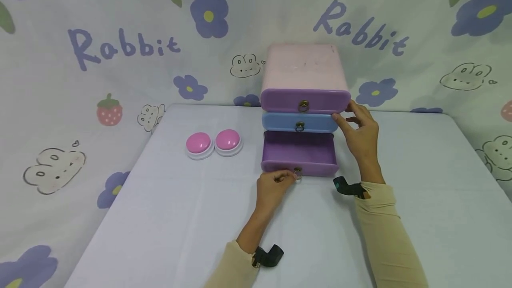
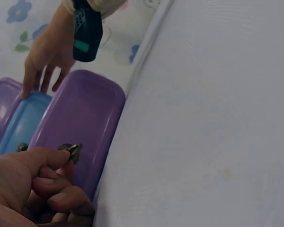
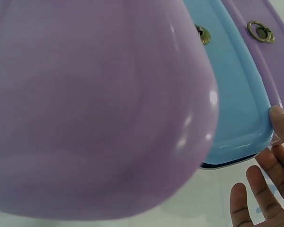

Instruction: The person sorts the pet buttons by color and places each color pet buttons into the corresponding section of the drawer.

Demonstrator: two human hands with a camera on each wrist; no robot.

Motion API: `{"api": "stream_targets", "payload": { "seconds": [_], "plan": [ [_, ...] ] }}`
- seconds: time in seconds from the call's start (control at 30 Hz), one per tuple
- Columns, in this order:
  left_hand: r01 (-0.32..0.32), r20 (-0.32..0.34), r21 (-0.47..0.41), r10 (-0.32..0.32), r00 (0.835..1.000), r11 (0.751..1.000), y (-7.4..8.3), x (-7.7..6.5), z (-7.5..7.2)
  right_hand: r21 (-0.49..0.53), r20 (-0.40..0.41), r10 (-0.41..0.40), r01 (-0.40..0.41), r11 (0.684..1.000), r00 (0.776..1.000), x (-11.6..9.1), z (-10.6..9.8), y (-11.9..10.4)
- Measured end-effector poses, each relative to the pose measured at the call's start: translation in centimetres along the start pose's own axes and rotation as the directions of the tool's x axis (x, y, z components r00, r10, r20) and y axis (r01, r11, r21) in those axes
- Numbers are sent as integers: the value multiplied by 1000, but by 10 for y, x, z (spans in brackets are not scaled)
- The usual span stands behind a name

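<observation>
A small chest of drawers [image 1: 304, 68] has a pink body, a purple top drawer [image 1: 280, 101], a blue middle drawer [image 1: 280, 122] and a purple bottom drawer [image 1: 320, 170]. The bottom drawer is pulled out, and its inside shows bare. My left hand [image 1: 272, 190] pinches the brass ring pull [image 2: 75, 152] on its front between thumb and finger. At the chest's right side, my right hand [image 1: 363, 134] rests with its thumb [image 3: 283, 124] at the front edge between the blue and top drawers. Its other fingers extend loosely along the side.
Two pink domed push buttons with white bases, one on the left [image 1: 198, 143] and one on the right [image 1: 228, 140], stand left of the chest. The white table [image 1: 192, 217] meets a patterned cloth backdrop [image 1: 132, 8] behind it. Black wrist cameras are on both forearms.
</observation>
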State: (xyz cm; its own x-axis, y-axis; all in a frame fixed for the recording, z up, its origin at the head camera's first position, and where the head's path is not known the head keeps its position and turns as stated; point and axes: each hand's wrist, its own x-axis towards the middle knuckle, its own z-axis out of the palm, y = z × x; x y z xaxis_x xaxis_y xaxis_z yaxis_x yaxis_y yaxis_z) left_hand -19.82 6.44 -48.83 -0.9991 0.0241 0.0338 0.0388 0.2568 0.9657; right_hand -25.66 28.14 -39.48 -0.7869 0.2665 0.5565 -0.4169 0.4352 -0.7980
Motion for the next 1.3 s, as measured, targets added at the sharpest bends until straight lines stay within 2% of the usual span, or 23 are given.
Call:
{"api": "stream_targets", "payload": {
  "seconds": [0.33, 0.57, 0.67, 1.1, 1.2, 1.3],
  "plan": [
    [8, 12, 32, -8, 1000, 999, 0, -6, -2, 0, 0, -6, 6, 1000, 1000, 2, 1, 5],
    [9, 0, 31, -9, 1000, 999, -2, -9, -4, 14, 9, -10, 10, 1000, 1000, 8, 7, 33],
    [11, -4, 29, -11, 1000, 1000, -3, -10, -6, 13, 12, -13, 13, 1000, 1000, 9, 10, 36],
    [14, -43, 39, -12, 999, 999, -2, -13, -10, 53, 37, -5, 3, 999, 999, 10, 17, 10],
    [25, -31, 65, -23, 999, 998, -2, -13, -12, 58, 44, 8, -11, 998, 999, 10, 17, 11],
    [16, -11, 102, -15, 1000, 995, 0, -13, -20, 51, 45, 13, -15, 999, 999, 9, 14, 10]
  ]
}}
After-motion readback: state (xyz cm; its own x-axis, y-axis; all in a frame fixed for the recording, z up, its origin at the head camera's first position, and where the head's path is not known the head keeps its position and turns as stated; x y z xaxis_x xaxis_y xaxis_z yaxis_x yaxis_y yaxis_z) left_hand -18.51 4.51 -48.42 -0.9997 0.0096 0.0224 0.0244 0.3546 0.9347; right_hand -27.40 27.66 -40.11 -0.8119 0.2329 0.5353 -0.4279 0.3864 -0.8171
